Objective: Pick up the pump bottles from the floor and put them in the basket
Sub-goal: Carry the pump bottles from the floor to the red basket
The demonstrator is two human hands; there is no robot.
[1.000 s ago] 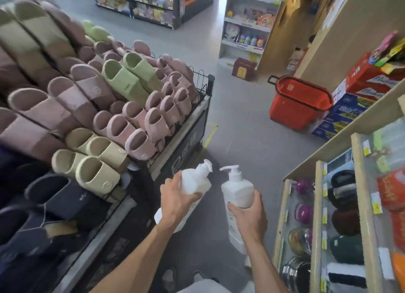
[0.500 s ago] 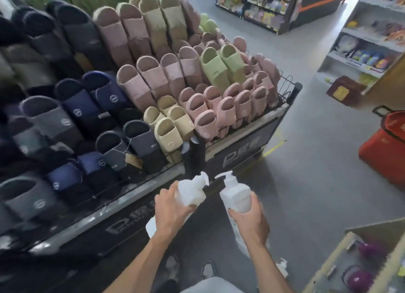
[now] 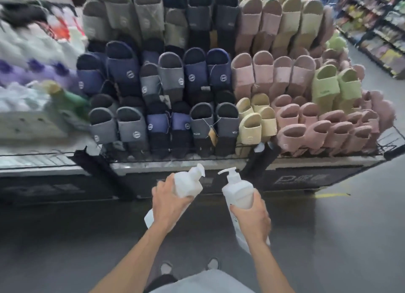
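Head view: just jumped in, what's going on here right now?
A person stands on a shop floor facing a display of slippers. The left hand grips a tilted pump bottle, white, with its pump end leaning toward the other bottle. The right hand grips a second pump bottle, also white and closer to upright. Both bottles are off the floor, and no basket is in view, so neither has been put away yet.

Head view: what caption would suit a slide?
Left hand grips one pump bottle, right hand the other bottle, before a slipper rack.
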